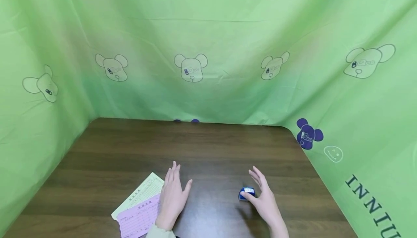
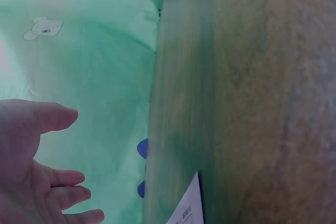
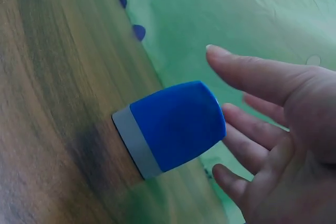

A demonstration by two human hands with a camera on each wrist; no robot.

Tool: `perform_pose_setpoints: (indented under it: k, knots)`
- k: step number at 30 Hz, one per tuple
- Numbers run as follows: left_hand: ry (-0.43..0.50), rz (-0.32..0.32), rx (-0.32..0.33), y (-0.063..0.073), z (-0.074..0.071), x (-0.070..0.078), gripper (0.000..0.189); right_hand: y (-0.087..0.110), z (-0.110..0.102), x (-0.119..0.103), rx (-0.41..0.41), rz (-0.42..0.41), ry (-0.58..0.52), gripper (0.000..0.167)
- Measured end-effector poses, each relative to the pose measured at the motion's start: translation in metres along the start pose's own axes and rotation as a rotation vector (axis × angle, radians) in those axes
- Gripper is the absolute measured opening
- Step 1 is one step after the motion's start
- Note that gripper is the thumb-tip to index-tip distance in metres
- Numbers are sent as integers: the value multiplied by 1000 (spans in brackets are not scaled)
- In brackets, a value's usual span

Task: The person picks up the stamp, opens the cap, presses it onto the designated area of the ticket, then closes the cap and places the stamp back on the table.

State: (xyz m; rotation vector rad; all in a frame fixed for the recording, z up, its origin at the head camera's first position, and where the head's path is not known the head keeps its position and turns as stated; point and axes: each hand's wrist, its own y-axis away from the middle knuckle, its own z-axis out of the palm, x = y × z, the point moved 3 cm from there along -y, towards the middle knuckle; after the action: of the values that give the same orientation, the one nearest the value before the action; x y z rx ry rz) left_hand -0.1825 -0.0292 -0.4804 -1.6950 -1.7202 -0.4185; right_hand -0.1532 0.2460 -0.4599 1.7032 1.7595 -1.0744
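A small blue self-inking stamp (image 1: 249, 190) with a grey base (image 3: 137, 145) stands upright on the table, right of centre. My right hand (image 1: 266, 202) is beside it with thumb and fingers spread; in the head view the thumb overlaps the stamp's front. From the right wrist, a gap shows between the thumb and the stamp's blue body (image 3: 178, 127). My left hand (image 1: 172, 196) holds nothing, its fingers straight and thumb apart. It overlaps the right edges of a purple printed form (image 1: 138, 216) and a pale green one (image 1: 138, 194).
The purple form partly covers the green one at the table's front left. Dark wood-grain table (image 1: 195, 144) reaches back to a green cloth (image 1: 228, 97) printed with bear heads, which hangs round the back and both sides.
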Motion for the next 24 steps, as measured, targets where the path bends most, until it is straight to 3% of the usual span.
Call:
perform_pose_setpoints:
  k: [7, 18, 24]
  knots:
    - [-4, 1, -1, 1, 1, -2, 63, 2, -3, 13, -93, 125, -23, 61]
    - [-48, 7, 13, 2, -1, -4, 55, 2, 0, 22, -111, 186, -40, 47]
    - [72, 22, -53, 4, -9, -6, 50, 2, 1, 25, -122, 203, -28, 45]
